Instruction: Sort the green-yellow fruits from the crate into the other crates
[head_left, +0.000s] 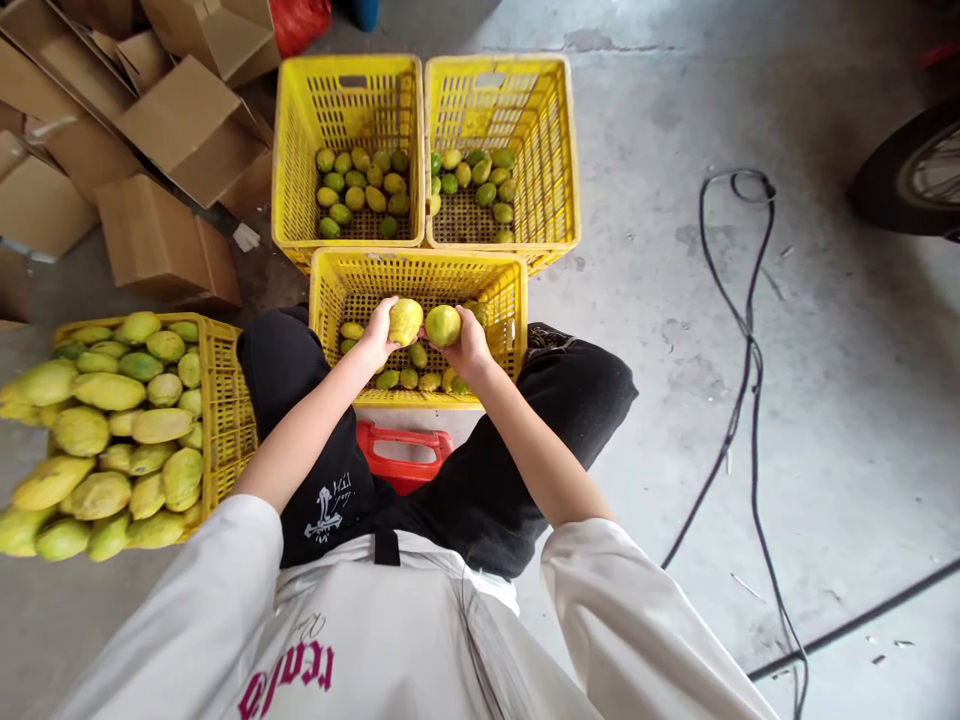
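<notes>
My left hand [380,332] is closed around a yellow papaya [406,321], which it holds over the near yellow crate [322,275]. Close beside it, my right hand [471,345] grips a greener, round-ended papaya [443,325]. The two fruits are nearly end to end with a narrow gap between them. Below my hands, several smaller yellow-green papayas [409,379] lie on the crate's slatted floor; my hands and forearms hide some of them.
Two more yellow crates [349,68] [570,160] with papayas stand behind the near one. At left, a crate [225,400] is heaped with larger papayas [109,392]. Cardboard boxes [169,240] lie behind it. A red stool [409,478] is under me; a black cable [750,330] and wheel [919,170] are right.
</notes>
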